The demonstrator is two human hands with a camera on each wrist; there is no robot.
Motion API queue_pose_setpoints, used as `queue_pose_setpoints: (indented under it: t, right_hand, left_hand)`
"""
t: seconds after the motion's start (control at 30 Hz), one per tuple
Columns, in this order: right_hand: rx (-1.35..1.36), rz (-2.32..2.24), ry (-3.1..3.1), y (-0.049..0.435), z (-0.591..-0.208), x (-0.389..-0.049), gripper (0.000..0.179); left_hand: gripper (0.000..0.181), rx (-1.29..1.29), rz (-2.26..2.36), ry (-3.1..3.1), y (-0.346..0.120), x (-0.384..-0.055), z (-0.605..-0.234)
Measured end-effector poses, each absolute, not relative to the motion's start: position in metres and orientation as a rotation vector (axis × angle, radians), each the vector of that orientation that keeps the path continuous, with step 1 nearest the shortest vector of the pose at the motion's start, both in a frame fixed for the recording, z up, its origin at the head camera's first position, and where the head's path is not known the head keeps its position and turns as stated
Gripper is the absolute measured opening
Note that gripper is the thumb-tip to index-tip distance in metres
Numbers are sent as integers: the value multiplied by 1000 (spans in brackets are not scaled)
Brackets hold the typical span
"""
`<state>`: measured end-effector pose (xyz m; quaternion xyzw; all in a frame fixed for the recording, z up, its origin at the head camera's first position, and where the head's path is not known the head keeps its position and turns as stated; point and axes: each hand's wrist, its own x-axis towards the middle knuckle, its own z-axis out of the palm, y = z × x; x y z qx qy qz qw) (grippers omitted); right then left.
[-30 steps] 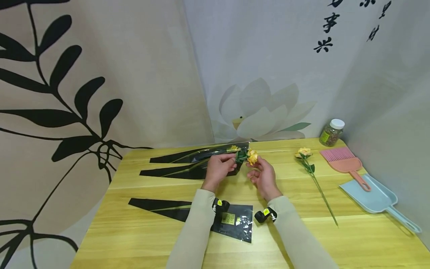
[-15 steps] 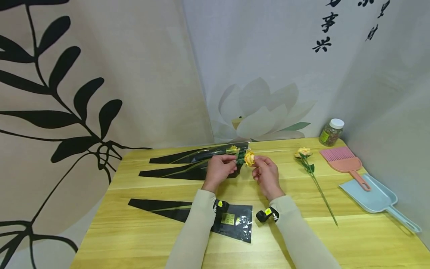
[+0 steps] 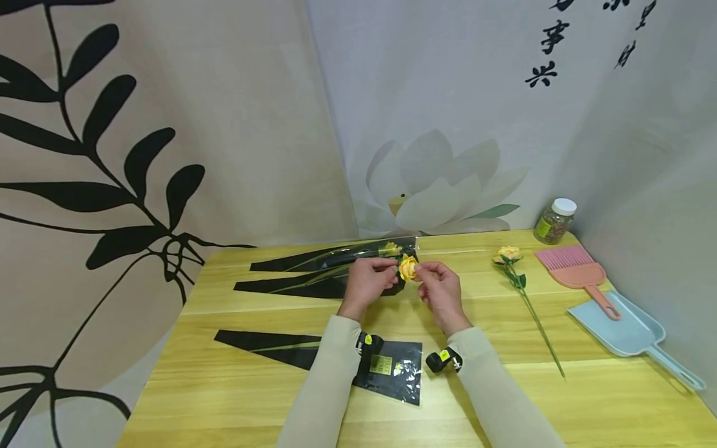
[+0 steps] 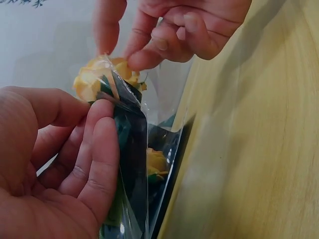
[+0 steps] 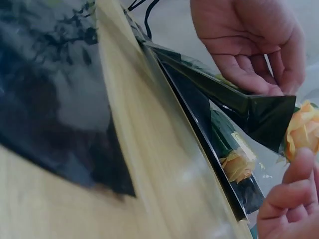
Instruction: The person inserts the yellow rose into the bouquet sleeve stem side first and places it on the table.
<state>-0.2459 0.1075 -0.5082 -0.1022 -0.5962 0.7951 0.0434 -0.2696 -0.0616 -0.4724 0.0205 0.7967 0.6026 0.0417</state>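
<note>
While the left hand (image 3: 366,285) is pinching the sleeve (image 5: 271,119), the right hand (image 3: 441,291) is apparently pinching the rose (image 3: 407,267) at its mouth, both grips nearly closed; likely adjusting the rose, next calling for a steady sleeve.

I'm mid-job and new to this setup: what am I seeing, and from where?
No robot here: a person works bare-handed. The wide picture comes from a head camera looking down; the close ones come from the wrist cameras. The left hand pinches a black sleeve near its mouth; the right hand pinches the yellow rose at that opening. On the wooden table lie another sleeve with a rose inside, a nearer sleeve with a gold label, a loose rose, a pink brush overlapping a blue dustpan, and a jar.
</note>
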Motion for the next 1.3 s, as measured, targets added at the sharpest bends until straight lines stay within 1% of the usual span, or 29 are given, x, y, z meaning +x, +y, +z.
queue_pose_setpoints:
  t: [0.17, 0.33, 0.57, 0.83, 1.3]
  right_hand:
    - [-265, 2315, -1905, 108, -510, -246, 20]
    - [-220, 2195, -1979, 107, -515, -247, 20]
    - [-177, 2102, -2076, 107, -514, -246, 21]
    - [-177, 1982, -2207, 107, -513, -246, 17]
    - [-210, 1806, -2343, 102, -513, -244, 18]
  left_hand:
    - [17, 84, 1859, 2427, -62, -270, -472]
    - [21, 80, 1851, 2434, -62, -269, -472]
    - [22, 78, 1820, 2455, -60, -269, -472]
    - [23, 123, 1771, 2485, -59, -268, -473]
    - [22, 183, 1713, 2522, -54, -266, -474]
